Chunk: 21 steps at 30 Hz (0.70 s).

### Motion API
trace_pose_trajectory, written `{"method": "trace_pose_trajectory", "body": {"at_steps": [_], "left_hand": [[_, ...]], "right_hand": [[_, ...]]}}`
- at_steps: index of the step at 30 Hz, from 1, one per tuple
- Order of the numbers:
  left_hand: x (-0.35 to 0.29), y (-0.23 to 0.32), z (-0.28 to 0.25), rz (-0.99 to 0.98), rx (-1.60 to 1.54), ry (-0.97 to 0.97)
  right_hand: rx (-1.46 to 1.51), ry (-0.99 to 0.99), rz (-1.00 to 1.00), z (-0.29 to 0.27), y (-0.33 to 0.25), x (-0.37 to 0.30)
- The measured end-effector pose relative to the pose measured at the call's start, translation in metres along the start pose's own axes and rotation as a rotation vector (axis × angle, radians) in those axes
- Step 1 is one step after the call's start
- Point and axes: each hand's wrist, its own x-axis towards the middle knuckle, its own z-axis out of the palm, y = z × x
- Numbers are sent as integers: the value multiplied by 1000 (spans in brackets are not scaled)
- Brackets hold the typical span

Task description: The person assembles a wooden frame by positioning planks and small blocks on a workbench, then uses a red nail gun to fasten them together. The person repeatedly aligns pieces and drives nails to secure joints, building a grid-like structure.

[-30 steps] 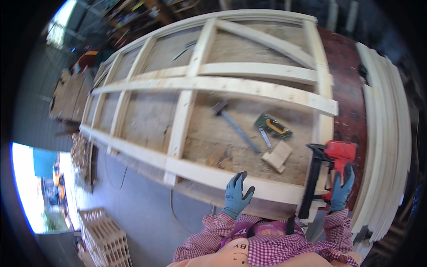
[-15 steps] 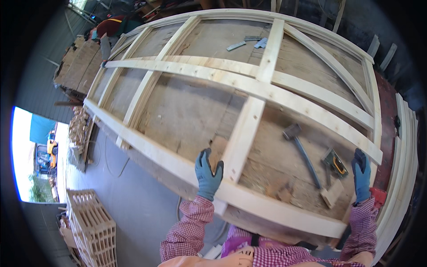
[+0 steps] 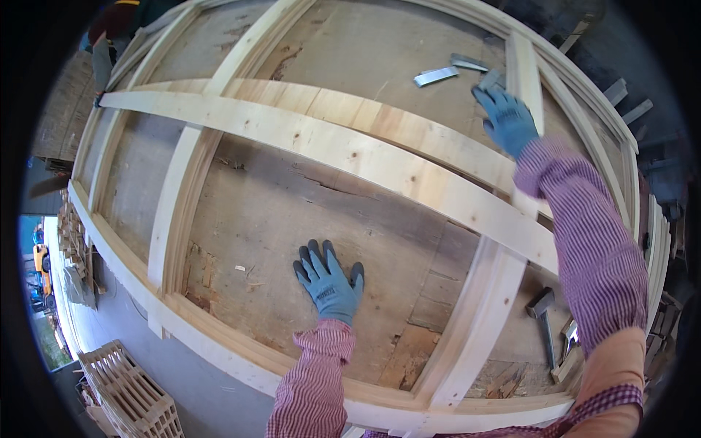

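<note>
My left hand [image 3: 332,288], in a blue glove with dark fingertips, lies on the brown board [image 3: 292,212] inside a wooden frame, its fingers spread. My right hand [image 3: 507,120], gloved the same, reaches across the long middle beam [image 3: 350,150]. Its fingers stretch out at a grey metal strip [image 3: 491,78] beside a crosspiece [image 3: 524,73]; whether they touch it I cannot tell. Left of that hand lie two more silver strips, a bright one [image 3: 436,76] and a narrower one [image 3: 469,63].
A hammer [image 3: 540,303] with a dark block head lies in the near right bay. At the far left, a co-worker's hand [image 3: 98,98] is at the middle beam's end. Slatted wooden pieces [image 3: 131,387] stand on the floor at lower left. Timber lengths [image 3: 657,248] lie at right.
My left hand has gone from the near rail onto the board. My right hand has moved from the right side to the metal strips across the middle beam. The view has shifted forward.
</note>
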Motion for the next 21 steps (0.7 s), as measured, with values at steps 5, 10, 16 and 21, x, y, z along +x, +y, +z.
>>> {"method": "trace_pose_trajectory", "body": {"at_steps": [5, 10, 16, 21], "left_hand": [[5, -3, 2, -5, -25, -110], [5, -4, 5, -11, -36, -163], [-1, -6, -2, -51, -7, -149], [4, -2, 6, 9, 8, 12]], "right_hand": [[-281, -167, 190, 67, -30, 136], [-297, -380, 200, 98, -31, 176], [48, -238, 153, 46, -43, 109], [1824, 177, 342, -47, -25, -14]]}}
